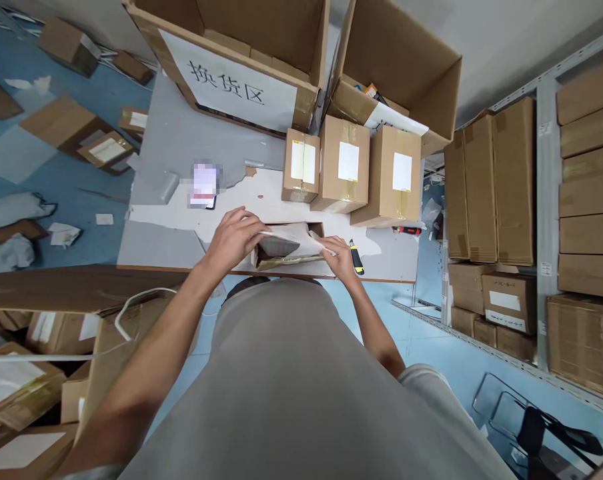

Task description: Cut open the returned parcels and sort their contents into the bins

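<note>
At the front edge of the table, an open cardboard box [317,229] sits close to my body. A white sheet [294,237], paper or thin wrapping, lies across its opening, and a grey surface shows beneath its left part. My left hand [237,235] is closed on the sheet's left edge, thumb and fingers together. On the other side, my right hand [340,258] pinches the right end of the sheet by the box's right corner. A yellow and black utility knife [356,258] lies just right of my right hand. What lies deeper inside the box is hidden.
Three taped cartons [345,170] stand behind the box on the table [181,243]. Farther back are a large labelled carton [226,90] and another open carton [396,53]. A red-handled tool [406,230] lies right. Shelving [546,200] flanks the right; boxes litter the left floor.
</note>
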Available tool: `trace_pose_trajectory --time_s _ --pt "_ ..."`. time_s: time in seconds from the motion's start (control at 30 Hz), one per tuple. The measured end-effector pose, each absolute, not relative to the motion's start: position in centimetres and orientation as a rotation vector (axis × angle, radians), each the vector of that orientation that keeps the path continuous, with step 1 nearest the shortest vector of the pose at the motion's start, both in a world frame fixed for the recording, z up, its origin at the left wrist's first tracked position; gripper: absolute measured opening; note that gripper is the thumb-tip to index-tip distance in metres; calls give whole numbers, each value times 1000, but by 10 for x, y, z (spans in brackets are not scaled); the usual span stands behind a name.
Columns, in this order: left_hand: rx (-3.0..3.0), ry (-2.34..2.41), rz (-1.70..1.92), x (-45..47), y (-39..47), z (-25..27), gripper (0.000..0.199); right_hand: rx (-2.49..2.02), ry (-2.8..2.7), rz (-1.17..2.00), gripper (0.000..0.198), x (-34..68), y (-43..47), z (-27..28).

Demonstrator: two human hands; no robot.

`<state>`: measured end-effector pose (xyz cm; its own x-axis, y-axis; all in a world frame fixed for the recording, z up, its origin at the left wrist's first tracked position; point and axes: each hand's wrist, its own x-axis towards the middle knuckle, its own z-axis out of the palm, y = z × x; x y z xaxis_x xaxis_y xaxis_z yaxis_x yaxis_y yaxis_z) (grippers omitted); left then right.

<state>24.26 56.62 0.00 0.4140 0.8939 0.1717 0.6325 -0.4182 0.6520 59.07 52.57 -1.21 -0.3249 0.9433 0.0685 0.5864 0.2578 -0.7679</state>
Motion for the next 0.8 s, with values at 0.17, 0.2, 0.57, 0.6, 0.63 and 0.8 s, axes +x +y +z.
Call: trace_pose_trajectory --time_s 0.17,0.2,0.57,0.6,0.63,0.8 --pt "2068 1273 730 244 546 9 36 -1468 -2004 818 37 594 518 -1" --pt "2049 1273 743 246 543 12 36 -1494 -2016 807 37 594 517 3" --pt "2079 1244 786 270 533 32 42 -1428 -2264 806 41 574 524 51" --pt "2084 1240 792 270 534 34 42 -1420 -2288 784 36 572 526 52" --pt "2086 1238 803 271 535 35 42 -1410 -2316 759 33 570 528 52" --pt "2043 1233 865 285 541 39 39 -1399 -2488 603 35 556 536 59"
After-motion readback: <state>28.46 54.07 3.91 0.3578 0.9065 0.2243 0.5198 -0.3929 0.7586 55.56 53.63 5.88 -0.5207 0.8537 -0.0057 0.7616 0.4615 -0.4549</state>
